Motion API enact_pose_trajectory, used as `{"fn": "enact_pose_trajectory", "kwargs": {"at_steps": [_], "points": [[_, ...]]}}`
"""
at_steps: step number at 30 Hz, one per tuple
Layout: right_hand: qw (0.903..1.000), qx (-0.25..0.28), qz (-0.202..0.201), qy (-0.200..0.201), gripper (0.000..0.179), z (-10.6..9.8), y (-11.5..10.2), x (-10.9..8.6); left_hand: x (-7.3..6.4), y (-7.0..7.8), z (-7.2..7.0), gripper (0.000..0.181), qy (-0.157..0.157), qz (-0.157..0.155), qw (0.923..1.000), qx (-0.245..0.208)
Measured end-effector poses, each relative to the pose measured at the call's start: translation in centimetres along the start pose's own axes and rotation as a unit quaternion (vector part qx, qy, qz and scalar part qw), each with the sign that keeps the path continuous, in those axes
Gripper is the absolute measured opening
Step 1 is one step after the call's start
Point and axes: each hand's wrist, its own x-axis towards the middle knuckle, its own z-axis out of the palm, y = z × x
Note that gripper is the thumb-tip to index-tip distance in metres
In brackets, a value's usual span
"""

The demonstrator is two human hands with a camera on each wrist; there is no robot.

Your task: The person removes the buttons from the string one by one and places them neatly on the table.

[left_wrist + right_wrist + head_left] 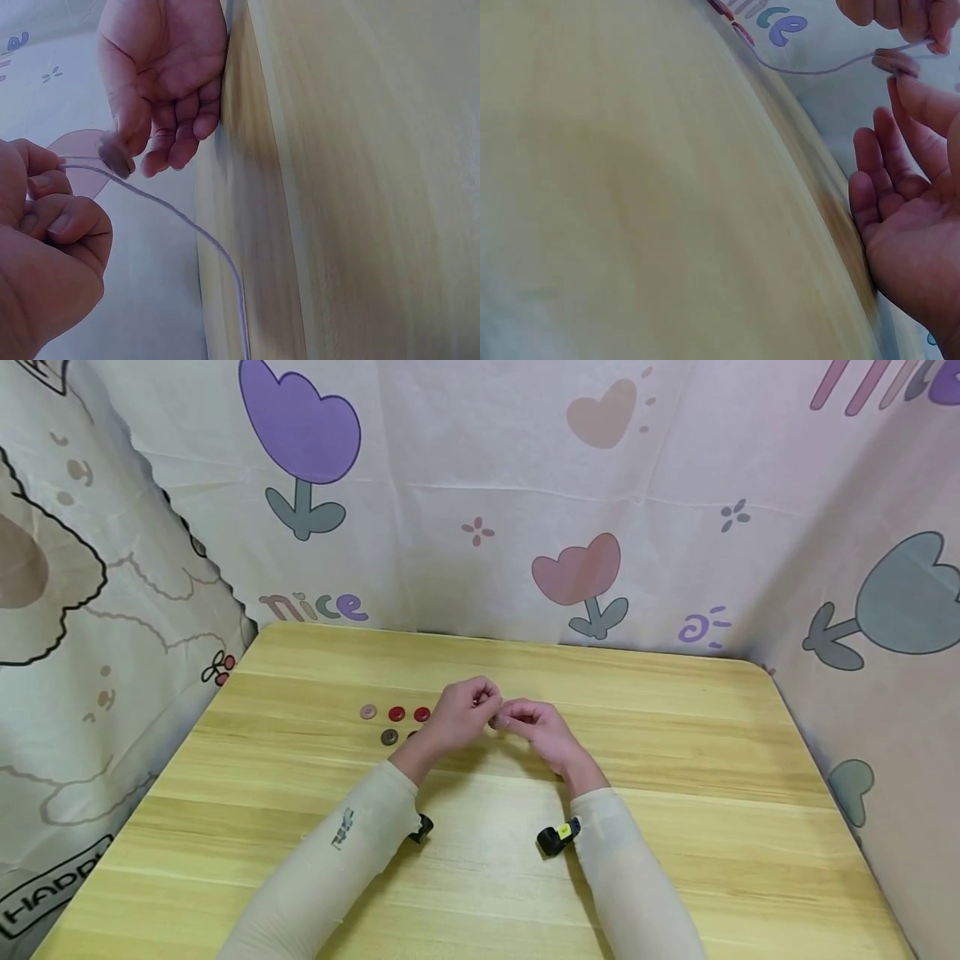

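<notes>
At the middle of the table, my left hand (461, 714) pinches a thin lavender cord (217, 244) between thumb and fingertips. My right hand (543, 727) faces it, thumb and forefinger pinching a brown button (116, 155) by its edge. Two strands of cord run from the left fingertips toward the button; the cord lies against it, but I cannot tell whether it passes through a hole. The other right fingers are loosely bent. From the button side, the cord's longer part hangs in a curve (802, 73) down toward the table.
Left of my hands on the wooden table (712, 860) lie a pale pink button (368, 712), two red buttons (397, 713) and a dark brown button (389, 737). Another dark button is mostly hidden by the left wrist. A printed curtain (450, 468) borders the table's back and sides.
</notes>
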Motion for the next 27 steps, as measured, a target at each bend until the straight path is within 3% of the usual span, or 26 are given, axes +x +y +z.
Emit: {"fn": "enact_pose_trajectory", "kwargs": {"at_steps": [5,10,17,27], "points": [[0.9996,-0.019,0.021,0.000,0.023,-0.2,-0.2,0.0,0.1,0.2,0.0,0.010,0.000,0.005,1.0000,0.008],[0.9993,0.003,0.038,0.006,0.022,0.0,-0.9,0.0,0.1,0.3,0.1,0.011,-0.001,0.007,0.9999,0.011],[0.9993,0.001,0.035,-0.010,0.022,0.6,-2.9,-0.6,0.0,0.4,0.0,0.011,-0.003,0.007,1.0000,0.002],[0.9985,0.009,0.040,-0.036,0.029,0.7,-3.3,-1.0,-0.1,0.6,-0.1,0.011,-0.001,0.022,0.9998,0.000]]}}
